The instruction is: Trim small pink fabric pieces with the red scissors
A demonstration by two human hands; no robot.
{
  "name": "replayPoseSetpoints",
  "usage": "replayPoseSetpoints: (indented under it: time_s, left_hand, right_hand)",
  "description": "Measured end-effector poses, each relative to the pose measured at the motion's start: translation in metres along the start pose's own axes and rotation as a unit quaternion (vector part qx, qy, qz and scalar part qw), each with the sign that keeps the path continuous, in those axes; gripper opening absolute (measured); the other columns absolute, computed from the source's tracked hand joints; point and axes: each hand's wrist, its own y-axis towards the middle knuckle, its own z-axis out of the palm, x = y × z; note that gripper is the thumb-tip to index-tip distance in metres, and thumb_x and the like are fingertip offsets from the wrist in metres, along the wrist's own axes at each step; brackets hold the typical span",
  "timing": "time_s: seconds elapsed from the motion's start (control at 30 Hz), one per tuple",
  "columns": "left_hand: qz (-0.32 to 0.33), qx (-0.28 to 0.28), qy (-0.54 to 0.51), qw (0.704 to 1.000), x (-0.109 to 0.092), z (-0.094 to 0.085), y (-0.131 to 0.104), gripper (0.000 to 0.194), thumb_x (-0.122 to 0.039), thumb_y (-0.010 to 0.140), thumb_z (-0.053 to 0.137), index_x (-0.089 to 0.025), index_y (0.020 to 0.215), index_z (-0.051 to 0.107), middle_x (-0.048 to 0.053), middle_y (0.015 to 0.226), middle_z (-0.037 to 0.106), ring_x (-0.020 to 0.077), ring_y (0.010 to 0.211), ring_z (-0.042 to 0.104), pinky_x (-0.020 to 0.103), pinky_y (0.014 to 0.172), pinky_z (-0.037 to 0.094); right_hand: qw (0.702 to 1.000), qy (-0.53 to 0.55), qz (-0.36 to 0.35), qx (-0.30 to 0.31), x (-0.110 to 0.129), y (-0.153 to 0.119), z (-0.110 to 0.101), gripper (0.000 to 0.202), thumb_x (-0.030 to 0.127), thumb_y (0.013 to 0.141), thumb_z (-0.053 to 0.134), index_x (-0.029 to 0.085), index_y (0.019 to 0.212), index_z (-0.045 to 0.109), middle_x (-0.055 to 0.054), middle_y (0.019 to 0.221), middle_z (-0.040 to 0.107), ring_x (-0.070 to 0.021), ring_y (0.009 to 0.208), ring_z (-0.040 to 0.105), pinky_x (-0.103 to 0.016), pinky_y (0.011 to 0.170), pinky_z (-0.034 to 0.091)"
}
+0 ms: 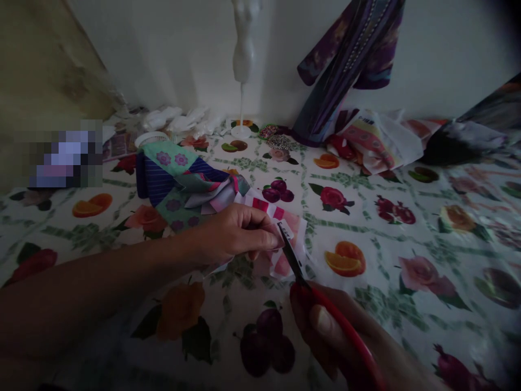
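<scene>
My left hand (244, 233) pinches a small clear plastic packet (299, 231) with a pink-and-white striped pattern and a white label. In my right hand (334, 331) are scissors (345, 326) with red handles and dark blades. The blade tips meet the packet's label area, right beside my left fingertips. Whether the blades are parted is hard to tell. Folded fabric (175, 190) in blue stripes, green with purple flowers, and grey-pink lies just beyond my left hand.
A white mannequin stand (244, 54) rises at the back. Right of it hangs a purple garment (350, 65). Plastic bags (378, 141) lie at the back right, white items (179, 119) at the back left. A fruit-and-flower tablecloth (317, 190) covers the surface.
</scene>
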Motion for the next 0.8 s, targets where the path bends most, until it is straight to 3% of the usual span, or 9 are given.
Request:
replayPoseSetpoints:
  time_s: [0.13,0.23,0.3,0.57,0.8]
  left_hand:
    - [0.004,0.012,-0.007,1.0,0.004,0.0,0.0,0.012,-0.018,0.085,0.068,-0.015,0.073,0.068,-0.004,0.066,0.061,0.0048,0.055,0.049,0.018,0.053,0.04]
    - [0.004,0.016,-0.015,1.0,0.006,-0.001,0.0,0.012,-0.021,0.085,0.069,-0.016,0.074,0.068,-0.003,0.068,0.063,0.0053,0.057,0.051,0.018,0.053,0.039]
    - [0.002,0.014,-0.013,1.0,0.006,-0.001,0.0,0.013,-0.022,0.085,0.07,-0.016,0.074,0.068,-0.003,0.067,0.062,0.0054,0.056,0.05,0.018,0.052,0.039]
    - [0.004,0.008,-0.014,1.0,0.004,0.0,0.0,0.011,-0.022,0.084,0.07,-0.016,0.074,0.069,-0.003,0.065,0.061,0.0058,0.054,0.048,0.019,0.054,0.041]
    - [0.003,0.007,-0.008,1.0,0.003,-0.001,0.0,0.012,-0.021,0.084,0.069,-0.016,0.073,0.068,-0.003,0.065,0.06,0.0056,0.053,0.049,0.018,0.051,0.039]
  right_hand:
    - [0.999,0.002,0.033,0.023,0.009,0.0,0.0,0.059,0.079,0.092,0.047,0.025,0.102,0.068,-0.004,0.077,0.066,-0.0207,0.065,0.057,-0.032,0.059,0.051]
    - [1.0,0.016,0.017,0.019,0.014,0.0,0.001,0.06,0.08,0.091,0.047,0.025,0.099,0.069,-0.006,0.086,0.069,-0.0221,0.072,0.06,-0.034,0.064,0.052]
    - [1.0,0.019,0.003,0.024,0.016,0.001,0.001,0.059,0.079,0.092,0.047,0.025,0.093,0.068,-0.004,0.082,0.067,-0.0206,0.068,0.058,-0.032,0.061,0.051]
    - [0.999,0.01,-0.001,0.038,0.0,0.002,-0.001,0.052,0.073,0.095,0.05,0.025,0.096,0.068,-0.003,0.074,0.064,-0.0189,0.061,0.056,-0.029,0.053,0.05]
    - [1.0,0.013,0.005,0.005,0.001,-0.002,0.001,0.052,0.074,0.093,0.053,0.025,0.095,0.07,-0.003,0.071,0.066,-0.0186,0.059,0.058,-0.027,0.05,0.052]
